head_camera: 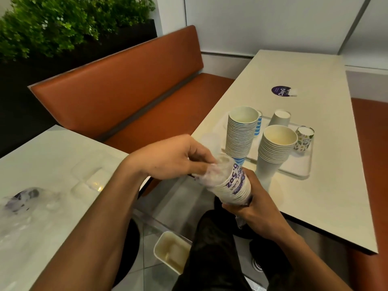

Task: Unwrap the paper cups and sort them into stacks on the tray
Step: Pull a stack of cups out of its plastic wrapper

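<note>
Wrapped sleeve of cups [228, 183]: one, held in the air between both hands, above the gap between the two tables, tilted with its upper end toward the left. It is still in clear plastic with purple print.
Left hand [174, 158]: fingers curled, pinching the clear wrap at the sleeve's upper end.
Right hand [254, 206]: fingers wrapped round the sleeve's lower end, gripping it.
Tray [296, 166]: one, white, lying on the right table [315, 202], well apart from the held sleeve.
Tall stacks on the tray: two. A blue-patterned stack [239, 137] stands at the left and a plain white stack [273, 156] just beside it at the front, both upright.
Smaller cups at the tray's back: three. They are a blue-striped cup [258, 123] partly hidden behind the tall stack, a pale grey cup [280, 119] and a floral cup [304, 140]. Whether each is single or several nested cannot be told.
Round purple sticker [280, 91]: one, on the right table beyond the tray.
Crumpled clear wrap [23, 199]: lying on the left table [58, 156].
White tub [172, 252]: one, on the floor between the tables.
Orange bench [126, 91]: behind both tables.
</note>
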